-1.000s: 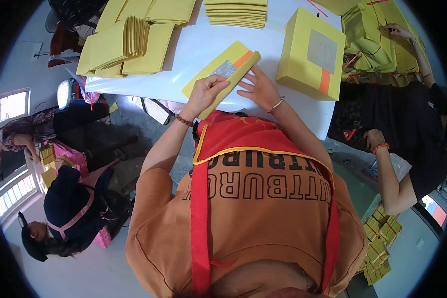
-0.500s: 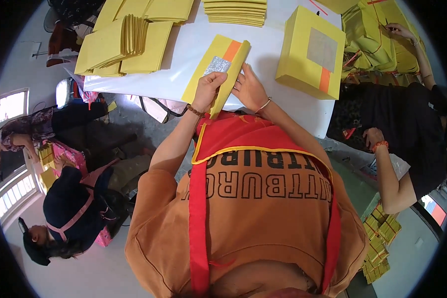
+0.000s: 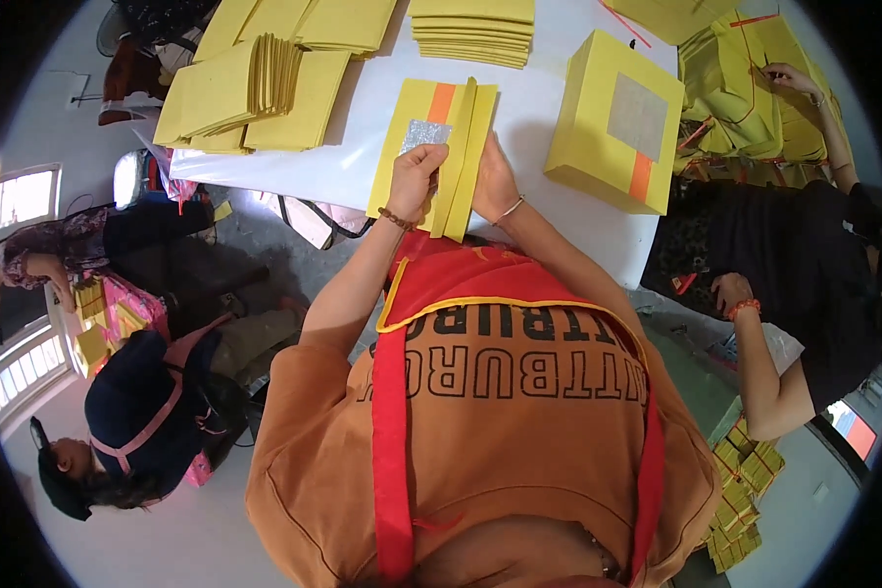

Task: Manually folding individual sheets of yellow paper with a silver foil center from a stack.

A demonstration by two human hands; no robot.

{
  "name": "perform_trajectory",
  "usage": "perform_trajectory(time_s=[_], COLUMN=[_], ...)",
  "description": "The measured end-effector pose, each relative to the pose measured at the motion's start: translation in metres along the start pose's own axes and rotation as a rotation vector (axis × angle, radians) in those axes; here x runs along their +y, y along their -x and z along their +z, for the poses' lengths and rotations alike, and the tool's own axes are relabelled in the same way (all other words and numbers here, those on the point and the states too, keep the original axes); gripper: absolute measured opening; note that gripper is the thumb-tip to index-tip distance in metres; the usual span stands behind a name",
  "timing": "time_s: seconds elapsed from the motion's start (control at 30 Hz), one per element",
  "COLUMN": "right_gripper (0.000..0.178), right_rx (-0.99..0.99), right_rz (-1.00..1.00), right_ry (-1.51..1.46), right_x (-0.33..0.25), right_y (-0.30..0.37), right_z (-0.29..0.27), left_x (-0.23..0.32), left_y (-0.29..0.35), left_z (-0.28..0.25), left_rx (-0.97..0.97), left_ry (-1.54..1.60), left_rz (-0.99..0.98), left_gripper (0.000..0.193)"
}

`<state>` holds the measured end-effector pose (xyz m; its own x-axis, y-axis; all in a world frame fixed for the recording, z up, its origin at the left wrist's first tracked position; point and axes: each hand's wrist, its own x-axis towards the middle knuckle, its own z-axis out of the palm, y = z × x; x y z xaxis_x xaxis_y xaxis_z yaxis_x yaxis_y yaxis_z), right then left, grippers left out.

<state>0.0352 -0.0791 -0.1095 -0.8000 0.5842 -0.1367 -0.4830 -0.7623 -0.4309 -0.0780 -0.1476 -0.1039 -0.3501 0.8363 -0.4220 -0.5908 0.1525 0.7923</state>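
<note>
My left hand [image 3: 417,182] grips a piece of yellow paper [image 3: 409,104], thumb on top and the other fingers hidden under it. An orange strip [image 3: 441,101] and a square of silver foil [image 3: 425,135] show on its face. Raised folds run lengthwise down its right part. At the right edge, my right hand [image 3: 495,183] supports the paper, with its fingertips partly behind it. The paper is held over the near edge of the white table [image 3: 363,127].
Stacks of flat yellow paper [image 3: 299,103] cover the table's far left; another stack [image 3: 472,34] stands at the far middle. A yellow block [image 3: 580,127] with a silver square sits on the right. Co-workers [image 3: 804,250] are on both sides.
The paper's right flap, which was folded up, now lies spread farther to the right with folds showing. My right hand has moved slightly right, and its fingers have gone mostly behind the paper's edge.
</note>
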Motion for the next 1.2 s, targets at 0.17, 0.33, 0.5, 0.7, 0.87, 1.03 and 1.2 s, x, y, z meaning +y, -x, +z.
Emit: perform_trajectory(time_s=[0.17, 0.33, 0.5, 0.7, 0.87, 1.03, 1.2], right_gripper=[0.038, 0.036, 0.036, 0.035, 0.035, 0.035, 0.034], right_rx=[0.078, 0.090, 0.139, 0.187, 0.141, 0.132, 0.171], right_rz=[0.046, 0.142, 0.162, 0.181, 0.166, 0.107, 0.128], right_ry=[-0.117, -0.111, -0.114, -0.086, -0.089, -0.089, -0.053], right_x=[-0.004, -0.001, -0.001, -0.002, -0.003, -0.004, -0.002], right_y=[0.006, 0.004, 0.005, 0.005, 0.005, 0.005, 0.005], right_z=[0.012, -0.007, -0.009, -0.008, -0.010, -0.003, -0.010], left_x=[-0.002, 0.010, 0.005, 0.007, 0.011, 0.010, 0.006], left_y=[-0.001, 0.004, -0.002, 0.000, 0.004, 0.004, 0.002], left_z=[-0.003, 0.014, 0.001, 0.007, 0.009, 0.010, 0.007], left_rx=[0.022, 0.087, 0.031, 0.056, 0.050, 0.047, 0.018], left_ry=[-0.027, 0.042, -0.010, 0.000, -0.050, -0.022, 0.010], left_rz=[0.023, -0.012, -0.009, -0.015, -0.026, -0.006, 0.010], left_gripper=[0.014, 0.013, 0.013, 0.012, 0.012, 0.013, 0.015])
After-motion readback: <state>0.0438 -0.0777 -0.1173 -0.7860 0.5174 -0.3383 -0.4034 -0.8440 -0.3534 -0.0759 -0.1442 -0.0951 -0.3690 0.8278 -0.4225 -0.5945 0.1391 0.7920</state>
